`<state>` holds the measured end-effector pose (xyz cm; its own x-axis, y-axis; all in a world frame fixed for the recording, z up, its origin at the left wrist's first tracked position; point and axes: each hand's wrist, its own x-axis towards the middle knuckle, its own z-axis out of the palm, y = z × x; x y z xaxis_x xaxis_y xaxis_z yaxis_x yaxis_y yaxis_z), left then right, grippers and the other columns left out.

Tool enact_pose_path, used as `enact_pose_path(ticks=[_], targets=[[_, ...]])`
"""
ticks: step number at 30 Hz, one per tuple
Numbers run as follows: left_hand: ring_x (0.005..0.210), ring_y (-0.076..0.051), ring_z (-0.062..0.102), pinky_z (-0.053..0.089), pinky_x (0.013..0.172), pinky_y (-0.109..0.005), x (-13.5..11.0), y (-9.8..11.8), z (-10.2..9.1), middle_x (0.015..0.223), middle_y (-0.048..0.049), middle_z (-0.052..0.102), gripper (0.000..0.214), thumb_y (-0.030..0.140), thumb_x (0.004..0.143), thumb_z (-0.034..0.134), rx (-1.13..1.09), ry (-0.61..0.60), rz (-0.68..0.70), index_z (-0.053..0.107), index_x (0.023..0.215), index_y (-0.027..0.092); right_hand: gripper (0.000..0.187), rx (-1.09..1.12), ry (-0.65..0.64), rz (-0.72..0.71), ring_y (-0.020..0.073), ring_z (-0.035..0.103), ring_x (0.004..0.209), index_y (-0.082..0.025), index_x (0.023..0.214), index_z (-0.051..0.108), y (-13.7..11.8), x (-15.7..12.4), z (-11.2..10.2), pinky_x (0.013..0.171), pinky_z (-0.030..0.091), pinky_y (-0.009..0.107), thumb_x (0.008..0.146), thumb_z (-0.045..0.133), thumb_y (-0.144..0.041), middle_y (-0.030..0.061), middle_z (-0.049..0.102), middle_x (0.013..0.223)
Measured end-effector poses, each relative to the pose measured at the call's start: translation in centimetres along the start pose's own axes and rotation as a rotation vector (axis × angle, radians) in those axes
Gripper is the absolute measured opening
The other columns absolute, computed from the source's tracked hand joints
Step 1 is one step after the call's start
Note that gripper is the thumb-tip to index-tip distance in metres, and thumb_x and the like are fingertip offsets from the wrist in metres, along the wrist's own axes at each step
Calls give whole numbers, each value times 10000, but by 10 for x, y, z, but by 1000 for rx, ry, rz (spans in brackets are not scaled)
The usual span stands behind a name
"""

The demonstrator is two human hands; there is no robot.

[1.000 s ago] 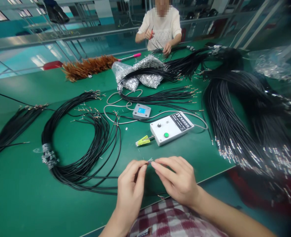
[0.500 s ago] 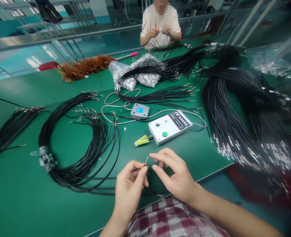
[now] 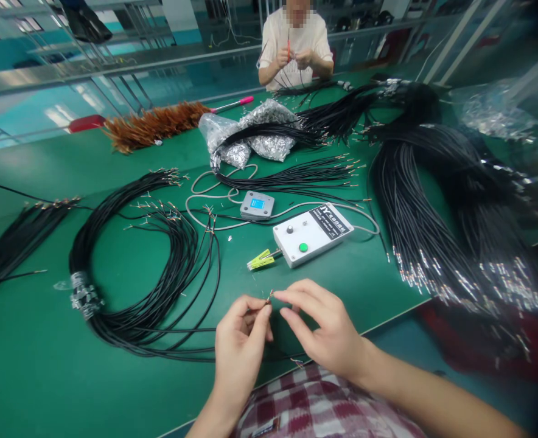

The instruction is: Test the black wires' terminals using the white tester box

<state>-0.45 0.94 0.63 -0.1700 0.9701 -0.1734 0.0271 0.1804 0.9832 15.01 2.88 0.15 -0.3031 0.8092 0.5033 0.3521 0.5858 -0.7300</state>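
Note:
My left hand (image 3: 240, 331) is closed in a pinch on the end of a black cable, whose short bared wires (image 3: 269, 296) stick up past the fingertips. My right hand (image 3: 326, 325) is beside it with thumb and fingers apart. Its index fingertip meets or nearly meets the wire tips; I cannot tell which. A white control box (image 3: 312, 234) with a green button lies just beyond my hands. From its left end points a yellow clip-like piece (image 3: 260, 260). Left of my hands curves a bundle of black cables (image 3: 127, 328) with stripped ends.
A small grey box with a blue display (image 3: 257, 205) sits behind the control box. Bags of silvery parts (image 3: 269, 131), a feather duster (image 3: 154, 126) and more black cables (image 3: 410, 182) lie farther back and right. Across the table (image 3: 36, 359), a co-worker (image 3: 295, 52) holds an orange-handled tool.
My right index fingertip has come slightly closer to the wire ends, which now look more spread. My left hand keeps its pinch. The view has shifted a little.

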Motion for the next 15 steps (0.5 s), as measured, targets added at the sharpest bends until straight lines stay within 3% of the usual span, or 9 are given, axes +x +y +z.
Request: enact_pose_path(ticks=[4, 8, 11, 15], targets=[[449, -99, 517, 413, 456, -197, 1, 0, -2, 500, 47, 542, 145, 274, 786, 671, -12, 1, 3, 592, 755, 156, 339, -273, -50, -188, 193, 646, 825, -140, 1257, 573, 5, -9, 1, 686, 489, 332, 924, 519, -117, 97, 712, 976], [454, -93, 516, 415, 463, -190, 1, -1, -3, 502, 45, 547, 145, 272, 797, 666, -11, -4, 3, 596, 758, 151, 352, -242, -53, -180, 189, 644, 817, -155, 1265, 572, 7, -13, 3, 693, 486, 333, 918, 531, -115, 91, 714, 992], [456, -93, 519, 416, 468, -188, 1, -1, -3, 499, 46, 548, 138, 266, 802, 662, -8, 1, 6, 594, 764, 152, 320, 35, 9, 63, 143, 628, 755, -183, 1223, 598, 9, -8, 6, 699, 512, 294, 912, 541, -139, 69, 687, 980], [465, -91, 522, 419, 476, -187, -1, 0, -2, 515, 46, 547, 131, 256, 802, 662, 6, 7, 27, 593, 760, 153, 171, 436, 6, 490, 109, 585, 649, -167, 986, 680, 9, 8, 12, 572, 476, 233, 847, 634, -255, 30, 644, 848]])
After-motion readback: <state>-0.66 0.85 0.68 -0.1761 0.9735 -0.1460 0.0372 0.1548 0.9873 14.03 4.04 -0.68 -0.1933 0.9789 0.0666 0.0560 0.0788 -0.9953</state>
